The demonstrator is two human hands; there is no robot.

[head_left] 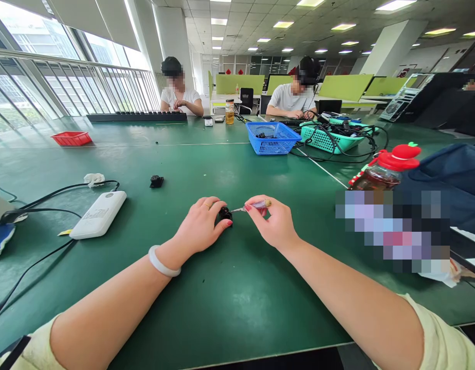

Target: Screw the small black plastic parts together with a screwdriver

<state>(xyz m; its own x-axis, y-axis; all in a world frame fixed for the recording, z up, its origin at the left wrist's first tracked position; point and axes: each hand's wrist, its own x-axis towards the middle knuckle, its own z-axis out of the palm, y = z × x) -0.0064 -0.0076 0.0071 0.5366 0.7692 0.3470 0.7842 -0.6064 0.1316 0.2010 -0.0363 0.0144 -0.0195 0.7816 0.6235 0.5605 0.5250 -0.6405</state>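
Observation:
On the green tabletop (237, 288), my left hand (199, 222) grips a small black part (225, 213) between thumb and fingers; much of the part is hidden by them. My right hand (275, 221) is closed around a small screwdriver (260, 204) with a translucent purplish handle. Its thin metal shaft points left, and the tip reaches the black part or stops just beside it; I cannot tell which. A second small black part (156, 181) lies farther off to the left, apart from both hands.
A white power bank (99, 215) with black cables lies left. Ahead are a blue basket (273, 139), a green basket (330, 140) with tangled cables and a red tray (71, 139). A red-lidded bottle (387, 167) stands right. Two people (181, 97) sit across the table.

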